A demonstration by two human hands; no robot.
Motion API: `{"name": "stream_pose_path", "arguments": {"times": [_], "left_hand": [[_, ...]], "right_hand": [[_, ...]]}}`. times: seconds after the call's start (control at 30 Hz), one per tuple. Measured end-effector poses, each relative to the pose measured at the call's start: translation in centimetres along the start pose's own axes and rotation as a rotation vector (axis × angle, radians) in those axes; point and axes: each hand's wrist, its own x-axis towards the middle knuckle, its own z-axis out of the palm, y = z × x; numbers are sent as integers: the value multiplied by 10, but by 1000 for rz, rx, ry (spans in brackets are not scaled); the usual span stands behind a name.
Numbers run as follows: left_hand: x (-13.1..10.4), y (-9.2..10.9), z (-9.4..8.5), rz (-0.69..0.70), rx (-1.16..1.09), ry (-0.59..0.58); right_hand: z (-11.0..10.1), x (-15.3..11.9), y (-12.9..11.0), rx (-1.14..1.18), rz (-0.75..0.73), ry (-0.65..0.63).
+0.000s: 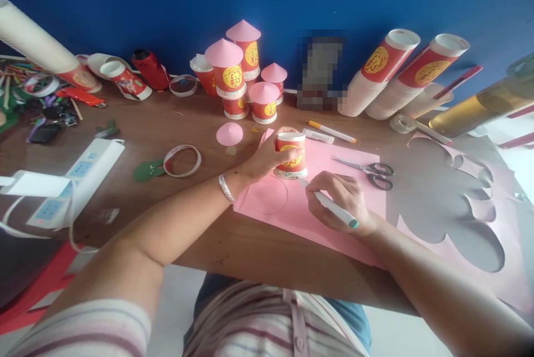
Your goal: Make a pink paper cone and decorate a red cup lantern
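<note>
At centre frame, the left hand (269, 158) curls around a red-and-white paper cup (297, 167); the right hand (344, 193) pinches a white, green-ended marker (336, 209). Edge-drawing seems underway, needing steadiness.

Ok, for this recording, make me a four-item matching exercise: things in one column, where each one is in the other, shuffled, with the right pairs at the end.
Things
1. frontmost cup
2. green-ended marker
3. scissors
4. power strip

Places
A. lying across the right edge of the pink paper
B. in the right hand
C. on the left part of the table
D. in the grasp of the left hand

Pairs
1-D, 2-B, 3-A, 4-C
</note>
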Motion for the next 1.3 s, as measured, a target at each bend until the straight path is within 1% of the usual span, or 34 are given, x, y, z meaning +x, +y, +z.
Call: {"name": "stream_pose_path", "arguments": {"times": [0.23, 0.37, 0.8, 1.0, 1.3], "left_hand": [[-1, 1, 0, 20, 44, 10], [-1, 1, -1, 37, 33, -14], [-1, 0, 0, 10, 20, 6], [1, 0, 0, 38, -15, 0], [0, 0, -1, 25, 0, 0]], "right_hand": [[3, -2, 2, -7, -15, 35], [4, -3, 2, -1, -16, 17], [1, 0, 0, -30, 20, 5], [0, 1, 0, -78, 28, 66], [-2, 3, -1, -43, -8, 89]]}}
